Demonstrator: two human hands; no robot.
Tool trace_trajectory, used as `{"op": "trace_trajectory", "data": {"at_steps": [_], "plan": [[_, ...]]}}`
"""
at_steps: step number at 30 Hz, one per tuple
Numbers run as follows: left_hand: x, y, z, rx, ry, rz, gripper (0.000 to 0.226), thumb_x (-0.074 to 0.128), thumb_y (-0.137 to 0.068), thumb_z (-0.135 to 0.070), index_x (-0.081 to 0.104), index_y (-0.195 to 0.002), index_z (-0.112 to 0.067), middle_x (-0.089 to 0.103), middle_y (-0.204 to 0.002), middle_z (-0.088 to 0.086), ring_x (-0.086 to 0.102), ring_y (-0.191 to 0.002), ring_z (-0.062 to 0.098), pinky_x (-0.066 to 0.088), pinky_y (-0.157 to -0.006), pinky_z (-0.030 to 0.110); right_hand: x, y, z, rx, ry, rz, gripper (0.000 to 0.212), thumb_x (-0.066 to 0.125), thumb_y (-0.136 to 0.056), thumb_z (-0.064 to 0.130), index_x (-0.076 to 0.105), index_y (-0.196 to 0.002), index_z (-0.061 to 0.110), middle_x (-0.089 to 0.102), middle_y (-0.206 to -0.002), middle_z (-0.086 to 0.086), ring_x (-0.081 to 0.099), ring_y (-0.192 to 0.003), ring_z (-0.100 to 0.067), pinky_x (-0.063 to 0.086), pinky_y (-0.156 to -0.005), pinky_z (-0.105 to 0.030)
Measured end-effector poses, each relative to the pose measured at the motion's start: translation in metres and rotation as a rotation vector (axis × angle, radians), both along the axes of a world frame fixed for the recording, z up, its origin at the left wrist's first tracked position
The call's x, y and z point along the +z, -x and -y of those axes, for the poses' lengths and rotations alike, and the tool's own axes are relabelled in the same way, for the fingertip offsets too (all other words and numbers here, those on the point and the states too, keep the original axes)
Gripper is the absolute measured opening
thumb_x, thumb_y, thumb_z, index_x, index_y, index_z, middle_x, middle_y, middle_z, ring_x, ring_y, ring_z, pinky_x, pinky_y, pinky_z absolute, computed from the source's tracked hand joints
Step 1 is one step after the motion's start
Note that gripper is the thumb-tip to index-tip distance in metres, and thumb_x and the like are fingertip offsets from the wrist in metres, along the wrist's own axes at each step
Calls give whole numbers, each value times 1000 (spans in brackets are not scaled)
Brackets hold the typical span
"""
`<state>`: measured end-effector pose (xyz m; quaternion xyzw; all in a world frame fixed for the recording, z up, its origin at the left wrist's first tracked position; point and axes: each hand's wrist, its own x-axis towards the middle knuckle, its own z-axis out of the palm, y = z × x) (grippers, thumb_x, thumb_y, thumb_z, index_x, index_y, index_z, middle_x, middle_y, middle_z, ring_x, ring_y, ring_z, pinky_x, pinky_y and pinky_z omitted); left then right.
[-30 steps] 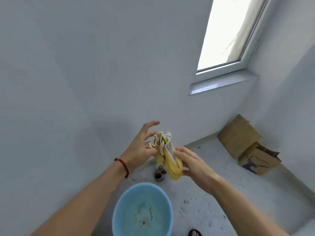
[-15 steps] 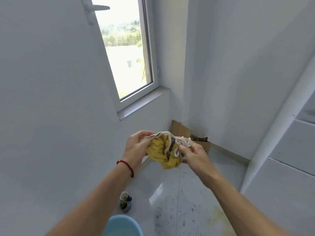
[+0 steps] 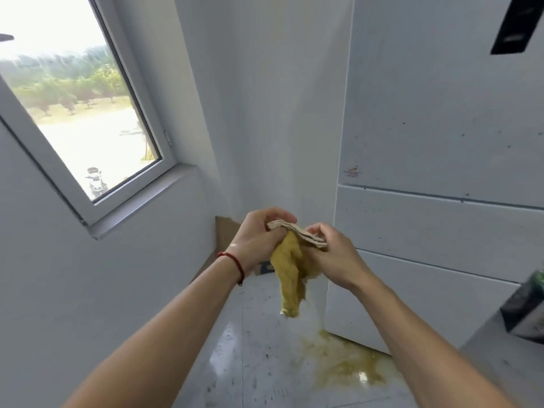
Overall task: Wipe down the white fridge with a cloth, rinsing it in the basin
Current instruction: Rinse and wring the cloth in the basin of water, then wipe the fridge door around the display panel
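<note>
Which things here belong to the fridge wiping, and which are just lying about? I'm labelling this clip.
Part of the job:
yellow cloth, held by left hand and right hand
white fridge

Just lying about:
cardboard by the wall
yellowish spill on the floor
window
dark box at right

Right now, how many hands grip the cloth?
2: the left hand grips the yellow cloth at its top left, the right hand pinches its striped edge.
</note>
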<state>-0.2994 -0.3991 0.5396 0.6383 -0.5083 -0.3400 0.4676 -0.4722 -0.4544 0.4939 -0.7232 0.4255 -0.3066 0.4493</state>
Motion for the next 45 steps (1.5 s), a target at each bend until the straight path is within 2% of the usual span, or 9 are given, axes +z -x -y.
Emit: {"op": "trace_trajectory", "data": {"at_steps": [4, 7, 11, 20, 26, 31, 35, 40, 45], "plan": [[-11, 21, 29, 7, 8, -194, 31, 74, -91, -21, 65, -121, -21, 76, -99, 13, 72, -88, 22, 61, -85, 46, -5, 45, 14, -39, -275, 318, 17, 62, -103, 24, 76, -101, 14, 79, -94, -1, 74, -90, -19, 58, -74, -27], [-45, 48, 48, -280, -380, -582, 55, 61, -94, -57, 64, -132, -17, 72, -122, 11, 69, -115, 30, 53, -100, 52, -1, 61, 27, -176, -378, 425, 27, 59, -105, 25, 72, -114, 2, 77, -108, -17, 76, -99, -28, 61, -87, -40], [-77, 69, 65, -468, -433, -721, 45, 66, -94, -28, 62, -131, -3, 66, -129, 21, 64, -121, 38, 53, -99, 54, 1, 107, 49, -289, -548, 648, 56, 65, -98, 43, 66, -126, -6, 69, -115, -23, 65, -100, -47, 50, -95, -43], [-90, 84, 154, -272, -279, 31, 31, 75, -87, -44, 63, -106, -22, 70, -102, 3, 69, -88, 19, 59, -74, 38, -60, 117, 53, -659, -502, 350, 32, 79, -90, 12, 65, -118, 5, 78, -104, -13, 76, -93, -26, 63, -76, -37], [-100, 75, 185, -603, -228, -209, 49, 82, -82, -13, 53, -119, -27, 68, -110, 19, 69, -88, 23, 59, -85, 42, -68, 121, 65, -721, -284, 255, 75, 85, -84, 13, 37, -137, 37, 70, -116, -6, 70, -108, -19, 56, -99, -40], [-94, 88, 210, -656, 188, 612, 49, 57, -86, 4, 67, -126, -23, 60, -116, 0, 55, -106, 17, 38, -88, 19, -57, 128, 82, -586, -90, -259, 30, 77, -91, 18, 63, -113, 33, 64, -111, 9, 64, -104, -13, 51, -89, -24], [-81, 91, 228, -576, 126, 463, 20, 67, -78, -10, 74, -92, -24, 60, -98, 0, 59, -94, 23, 47, -79, 29, -33, 138, 97, -556, 40, -468, 23, 61, -102, 39, 69, -101, 17, 51, -112, 2, 55, -99, -15, 43, -84, -25], [-44, 111, 242, -609, -173, -377, 34, 71, -93, -29, 58, -116, -8, 73, -103, 15, 71, -95, 33, 55, -95, 51, 13, 176, 125, -596, -132, 165, 41, 74, -91, 48, 70, -113, 14, 75, -106, -5, 70, -102, -24, 55, -92, -41], [-17, 162, 233, -793, -231, -380, 52, 65, -95, -3, 37, -133, -26, 71, -107, 17, 71, -92, 37, 60, -80, 49, 48, 199, 147, -582, -311, 653, 37, 58, -104, 31, 66, -126, 3, 73, -121, -18, 72, -112, -30, 60, -92, -43]]}}
